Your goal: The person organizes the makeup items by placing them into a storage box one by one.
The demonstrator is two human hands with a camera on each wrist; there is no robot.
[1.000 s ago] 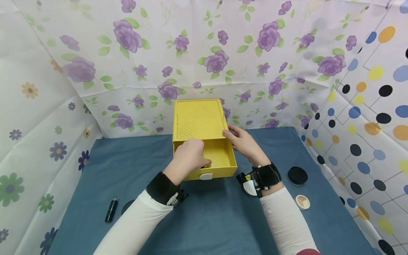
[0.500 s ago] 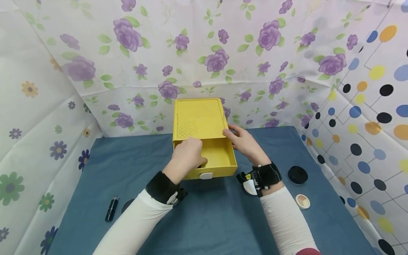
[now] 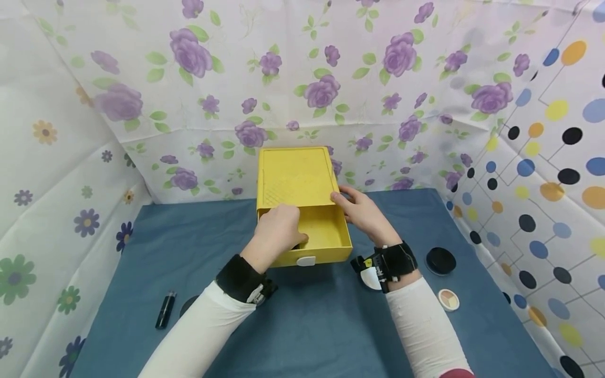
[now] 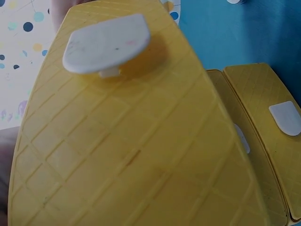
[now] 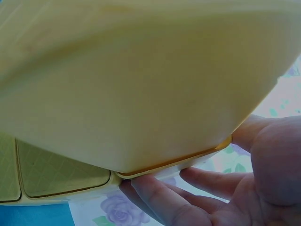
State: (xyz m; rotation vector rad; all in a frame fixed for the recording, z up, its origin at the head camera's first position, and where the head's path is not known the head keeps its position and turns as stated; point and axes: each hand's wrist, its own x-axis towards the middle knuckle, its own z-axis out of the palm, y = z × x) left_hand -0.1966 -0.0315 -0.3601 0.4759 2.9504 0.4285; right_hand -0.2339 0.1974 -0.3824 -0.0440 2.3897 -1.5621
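Observation:
A yellow drawer cabinet (image 3: 295,176) stands at the back of the table. Its top drawer (image 3: 328,233) is pulled out, and a white handle (image 4: 108,44) shows on its front in the left wrist view. My left hand (image 3: 279,228) reaches into the left part of this drawer, its fingers hidden. A small dark thing (image 3: 296,246) peeks out under the thumb, its kind unclear, apparently held. My right hand (image 3: 363,212) rests on the cabinet's right side, thumb at the top edge. In the right wrist view, its fingers (image 5: 162,200) touch the outer wall beside the drawer.
Lower drawers (image 4: 261,94) with white handles are closed. Left lie a black tube (image 3: 165,311) and a dark round thing (image 3: 187,304), partly behind the sleeve. Right lie a round black case (image 3: 440,261), a small round palette (image 3: 448,300) and a white-faced thing (image 3: 371,278) beneath the wrist.
Over the last second my left hand has shifted very slightly left inside the drawer, the dark thing moving along with the thumb. My right hand and the cabinet have stayed put.

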